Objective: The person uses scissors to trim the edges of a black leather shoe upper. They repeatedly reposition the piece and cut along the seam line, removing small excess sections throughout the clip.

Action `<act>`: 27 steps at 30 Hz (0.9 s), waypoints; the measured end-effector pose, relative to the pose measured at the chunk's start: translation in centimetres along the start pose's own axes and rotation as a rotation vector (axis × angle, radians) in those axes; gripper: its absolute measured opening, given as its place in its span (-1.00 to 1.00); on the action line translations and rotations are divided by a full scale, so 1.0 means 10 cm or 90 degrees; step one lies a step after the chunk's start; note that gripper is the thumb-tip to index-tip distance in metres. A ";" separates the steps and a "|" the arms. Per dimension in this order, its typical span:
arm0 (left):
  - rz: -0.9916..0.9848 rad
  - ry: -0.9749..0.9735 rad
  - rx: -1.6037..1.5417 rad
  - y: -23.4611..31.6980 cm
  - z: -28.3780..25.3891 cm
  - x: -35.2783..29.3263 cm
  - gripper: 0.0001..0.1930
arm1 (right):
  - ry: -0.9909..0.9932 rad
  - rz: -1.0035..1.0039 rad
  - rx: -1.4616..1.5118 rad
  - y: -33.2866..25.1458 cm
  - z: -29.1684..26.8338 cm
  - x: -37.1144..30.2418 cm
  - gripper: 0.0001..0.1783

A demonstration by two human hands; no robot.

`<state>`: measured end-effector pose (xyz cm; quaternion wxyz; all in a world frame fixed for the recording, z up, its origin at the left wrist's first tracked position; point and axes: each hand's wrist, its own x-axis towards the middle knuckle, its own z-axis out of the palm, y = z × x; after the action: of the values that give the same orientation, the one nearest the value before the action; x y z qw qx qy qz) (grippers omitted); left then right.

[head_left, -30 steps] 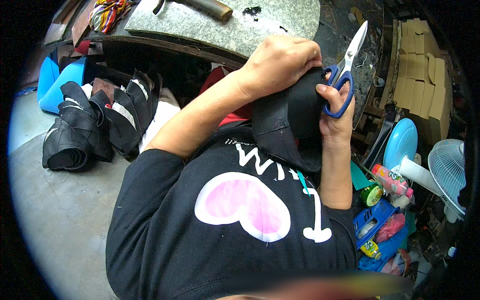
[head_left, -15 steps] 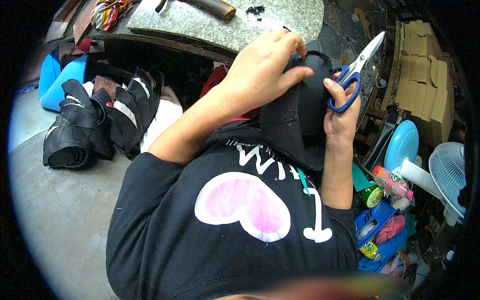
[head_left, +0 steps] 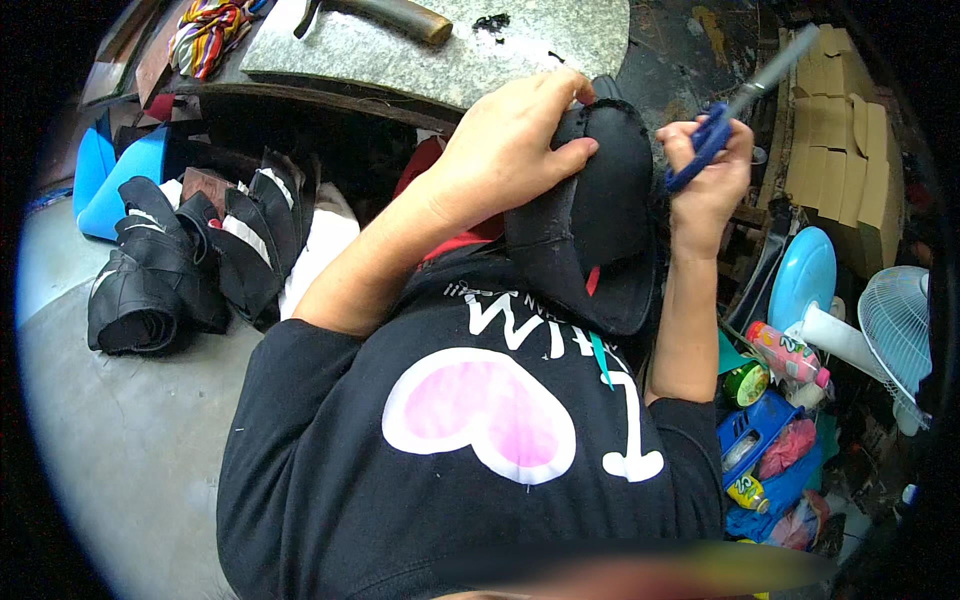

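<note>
My left hand [head_left: 520, 140] pinches the far edge of a black piece that looks like a shoe upper [head_left: 612, 190], between thumb and fingers. The upper hangs upright before my chest, its smooth inner face partly showing. Its far rim is frayed, and its near end rests close to my shirt. To its right, apart from it, my right hand [head_left: 712, 205] is closed round the blue handles of a pair of scissors [head_left: 778, 72]. Their blades point up and away to the right, smeared by motion. Whether the blades are parted cannot be seen.
Beyond my hands lies a grey stone slab [head_left: 540, 50] with a wooden-handled tool [head_left: 405, 18] on it. Bundled black pieces [head_left: 150, 290] sit at left, near a blue sheet [head_left: 120, 185]. On the right stand cardboard boxes [head_left: 840, 150], a fan [head_left: 895, 325] and a blue basket [head_left: 755, 430].
My right hand has swung right, away from the upper, with the scissors. The upper has shifted slightly left and shows more of its inner face. My left hand keeps its pinch.
</note>
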<state>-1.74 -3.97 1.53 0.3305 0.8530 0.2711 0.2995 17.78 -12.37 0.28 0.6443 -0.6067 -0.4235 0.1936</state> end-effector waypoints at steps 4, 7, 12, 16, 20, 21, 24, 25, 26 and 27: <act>0.001 0.016 0.001 -0.03 0.03 0.02 -0.60 | -0.004 0.049 0.053 -0.10 -0.15 0.08 -0.57; 0.014 0.021 0.011 -0.05 0.06 0.05 -0.60 | -0.086 0.068 0.012 -0.12 -0.06 -0.03 -0.54; -0.004 0.008 0.044 -0.04 0.08 0.06 -0.61 | -0.046 -0.063 -0.227 -0.06 0.08 -0.10 -0.57; -0.007 0.012 0.050 -0.02 0.09 0.07 -0.64 | 0.048 -0.172 -0.372 -0.06 -0.07 0.06 -0.58; -0.017 0.012 0.060 -0.03 0.09 0.08 -0.63 | 0.024 0.076 -0.120 -0.09 -0.25 0.14 -0.60; -0.022 0.013 0.051 -0.03 0.09 0.09 -0.64 | 0.001 0.103 -0.092 -0.10 -0.25 0.10 -0.59; -0.028 0.028 0.039 -0.04 0.11 0.10 -0.65 | -0.054 0.131 -0.104 -0.13 -0.19 -0.02 -0.58; -0.031 0.029 0.035 -0.05 0.12 0.10 -0.66 | -0.061 0.090 -0.110 -0.14 -0.16 -0.02 -0.58; -0.034 0.028 0.030 -0.05 0.13 0.10 -0.67 | -0.066 0.050 -0.116 -0.15 -0.12 -0.02 -0.57; -0.030 0.030 0.029 -0.05 0.13 0.11 -0.67 | -0.063 0.012 -0.128 -0.17 -0.08 -0.03 -0.57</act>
<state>-0.25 -3.47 0.73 0.3114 0.8462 0.3060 0.3054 17.76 -13.39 1.90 0.5569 -0.6617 -0.4663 0.1860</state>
